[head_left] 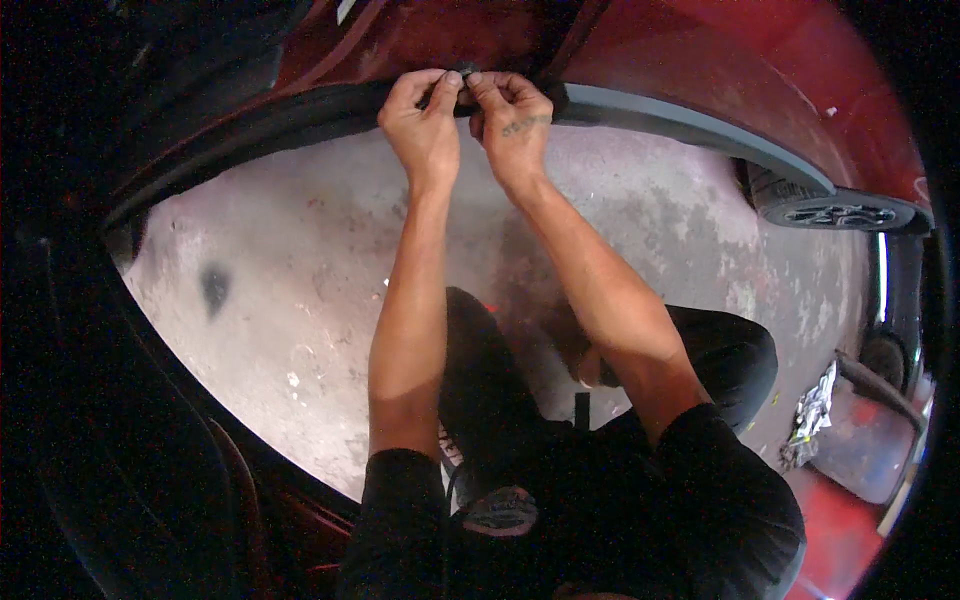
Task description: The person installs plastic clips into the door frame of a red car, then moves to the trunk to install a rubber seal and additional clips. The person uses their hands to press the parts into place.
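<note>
Both my arms stretch forward to the lower edge of a red car body (430, 40). There, my left hand (422, 125) is closed in a pinch, thumb against bent fingers. Close beside it, my right hand (515, 125) pinches too, and the two thumbs almost meet. A small dark piece (467, 70) shows between the fingertips; its kind is too small to make out. A black trim strip (310, 122) runs along the car's edge to the left of my hands, and a grey sill strip (660, 110) continues to the right.
A car wheel (840, 213) stands at the right. Crumpled silvery wrapping (815, 405) lies at the lower right, near a dark-rimmed reddish object. A dark car panel (230, 480) curves along the left. My bent knees (730, 350) are over the stained concrete floor (290, 250).
</note>
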